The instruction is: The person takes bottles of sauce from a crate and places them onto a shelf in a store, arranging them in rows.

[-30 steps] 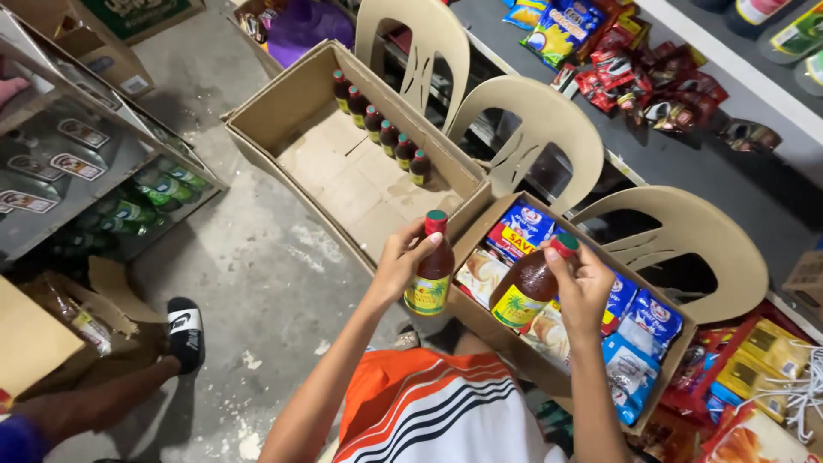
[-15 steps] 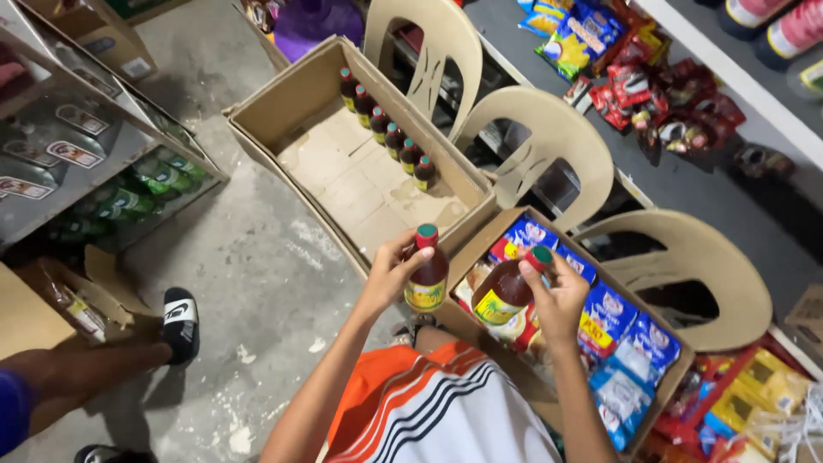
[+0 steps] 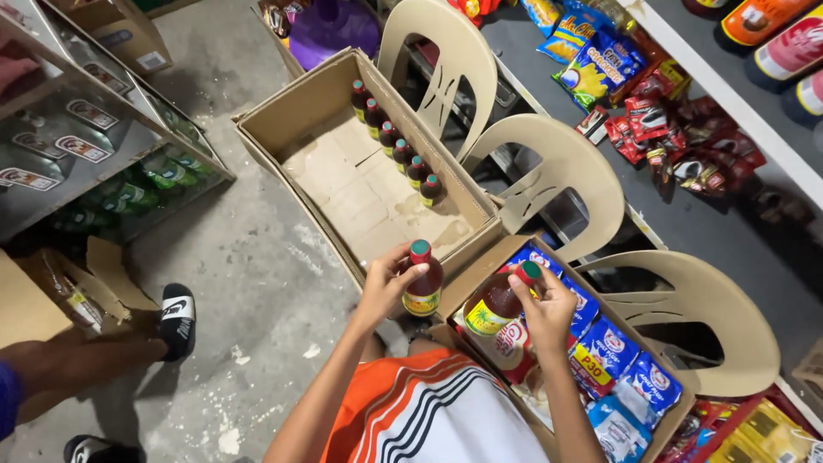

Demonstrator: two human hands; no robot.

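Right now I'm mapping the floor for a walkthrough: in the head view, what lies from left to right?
Black sandal → left hand → bottle in its grip → second bottle → right hand → tan chair.

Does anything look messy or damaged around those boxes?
The big cardboard box has a stained, patchy bottom, and its few bottles hug one wall. The left hand holds a bottle upright, while the right hand holds another bottle tilted.
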